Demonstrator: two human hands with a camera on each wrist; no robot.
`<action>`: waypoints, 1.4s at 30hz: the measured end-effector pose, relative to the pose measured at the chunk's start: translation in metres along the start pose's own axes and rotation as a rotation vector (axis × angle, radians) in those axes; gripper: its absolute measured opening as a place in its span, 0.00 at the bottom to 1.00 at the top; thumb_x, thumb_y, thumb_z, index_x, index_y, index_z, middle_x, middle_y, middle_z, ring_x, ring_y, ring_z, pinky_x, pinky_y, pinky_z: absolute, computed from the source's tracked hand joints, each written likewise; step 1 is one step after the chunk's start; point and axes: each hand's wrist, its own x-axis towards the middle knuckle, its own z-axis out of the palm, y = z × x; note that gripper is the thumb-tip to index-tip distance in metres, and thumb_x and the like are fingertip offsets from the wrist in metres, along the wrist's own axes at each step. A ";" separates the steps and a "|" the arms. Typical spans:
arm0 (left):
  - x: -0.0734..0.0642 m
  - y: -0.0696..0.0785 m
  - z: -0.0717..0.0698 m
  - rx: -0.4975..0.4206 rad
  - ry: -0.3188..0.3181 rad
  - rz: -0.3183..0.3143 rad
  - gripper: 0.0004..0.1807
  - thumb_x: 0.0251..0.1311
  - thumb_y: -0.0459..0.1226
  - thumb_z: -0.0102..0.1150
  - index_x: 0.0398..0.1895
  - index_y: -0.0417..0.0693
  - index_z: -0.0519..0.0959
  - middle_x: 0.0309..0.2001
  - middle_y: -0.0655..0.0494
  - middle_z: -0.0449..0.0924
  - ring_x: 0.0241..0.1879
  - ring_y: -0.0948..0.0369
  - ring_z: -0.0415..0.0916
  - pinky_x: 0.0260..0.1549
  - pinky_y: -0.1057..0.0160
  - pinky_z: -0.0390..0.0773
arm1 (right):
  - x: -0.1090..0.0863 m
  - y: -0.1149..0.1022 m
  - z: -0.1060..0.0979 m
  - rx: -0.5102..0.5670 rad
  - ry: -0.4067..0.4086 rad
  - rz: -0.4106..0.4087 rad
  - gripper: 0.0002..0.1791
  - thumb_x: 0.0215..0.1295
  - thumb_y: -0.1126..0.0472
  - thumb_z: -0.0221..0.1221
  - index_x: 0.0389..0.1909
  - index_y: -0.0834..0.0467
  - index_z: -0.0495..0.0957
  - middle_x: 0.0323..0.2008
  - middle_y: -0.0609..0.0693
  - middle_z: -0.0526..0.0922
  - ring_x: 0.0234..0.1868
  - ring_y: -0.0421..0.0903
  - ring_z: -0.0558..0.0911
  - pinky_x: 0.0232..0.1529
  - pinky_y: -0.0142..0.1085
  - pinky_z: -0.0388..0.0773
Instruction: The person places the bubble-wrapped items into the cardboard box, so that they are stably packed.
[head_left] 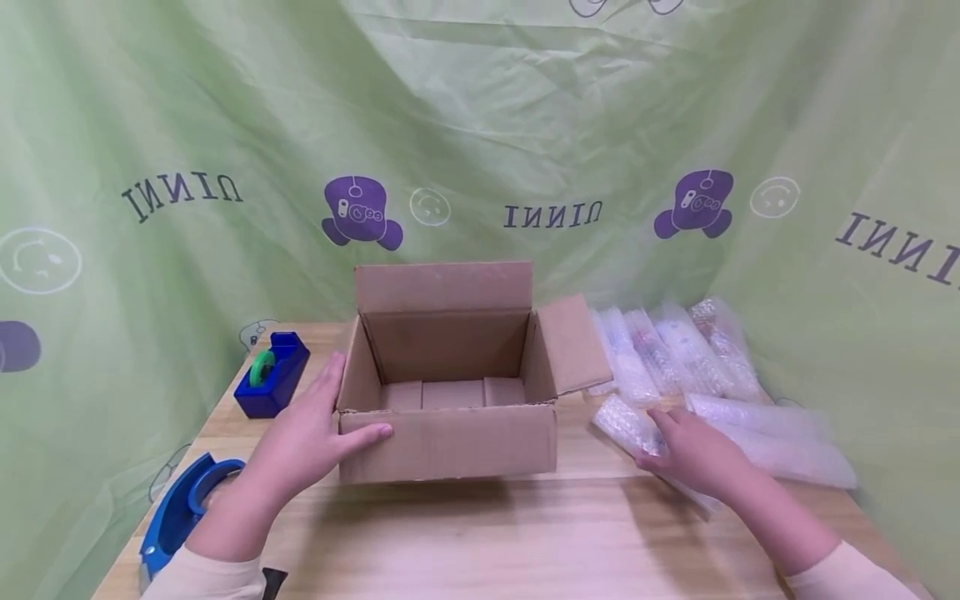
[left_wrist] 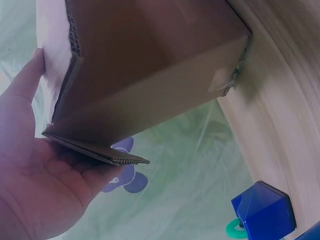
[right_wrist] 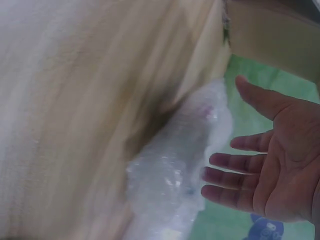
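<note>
An open cardboard box (head_left: 448,446) stands in the middle of the table with its flaps folded outward. My left hand (head_left: 300,437) grips its near left corner, thumb on the front flap and fingers under the left flap (left_wrist: 95,150). Over on the right, my right hand (head_left: 693,454) is close over a bubble-wrapped packet (head_left: 626,423). Its fingers (right_wrist: 235,177) are spread and straight beside the clear wrap in the right wrist view, with nothing held in the palm.
Several more bubble-wrapped packets (head_left: 686,346) lie at the back right, and others (head_left: 787,454) beside the right forearm. A blue tape dispenser (head_left: 281,379) with green tape stands left of the box. Nearer is a blue tape gun (head_left: 176,517). A green curtain (head_left: 465,125) hangs behind the table.
</note>
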 end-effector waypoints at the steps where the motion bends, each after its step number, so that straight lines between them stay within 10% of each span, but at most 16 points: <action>1: 0.000 0.000 0.001 -0.003 0.003 0.001 0.71 0.44 0.76 0.55 0.79 0.45 0.34 0.79 0.41 0.41 0.76 0.40 0.45 0.69 0.36 0.56 | 0.000 0.001 0.003 -0.008 -0.005 0.002 0.44 0.52 0.42 0.69 0.61 0.70 0.71 0.47 0.71 0.79 0.45 0.68 0.81 0.44 0.60 0.79; 18: 0.004 -0.001 0.005 -0.011 0.000 -0.013 0.71 0.44 0.77 0.54 0.79 0.45 0.34 0.78 0.40 0.43 0.75 0.39 0.48 0.68 0.36 0.58 | 0.006 0.007 0.005 -0.040 0.013 -0.035 0.29 0.48 0.54 0.72 0.50 0.65 0.78 0.35 0.57 0.80 0.33 0.54 0.81 0.32 0.50 0.81; 26: 0.004 -0.001 0.003 -0.006 -0.003 -0.016 0.71 0.44 0.77 0.54 0.79 0.45 0.34 0.78 0.39 0.44 0.74 0.38 0.49 0.67 0.36 0.58 | 0.010 0.002 -0.045 0.117 -0.028 -0.060 0.33 0.52 0.52 0.70 0.56 0.66 0.75 0.40 0.56 0.82 0.38 0.53 0.83 0.39 0.53 0.82; 42: 0.003 0.000 0.002 -0.015 0.004 -0.012 0.71 0.45 0.76 0.54 0.79 0.44 0.35 0.77 0.37 0.45 0.73 0.37 0.50 0.67 0.35 0.60 | 0.050 -0.009 -0.153 0.081 0.107 -0.070 0.37 0.65 0.44 0.62 0.65 0.65 0.68 0.51 0.64 0.79 0.53 0.61 0.77 0.53 0.63 0.73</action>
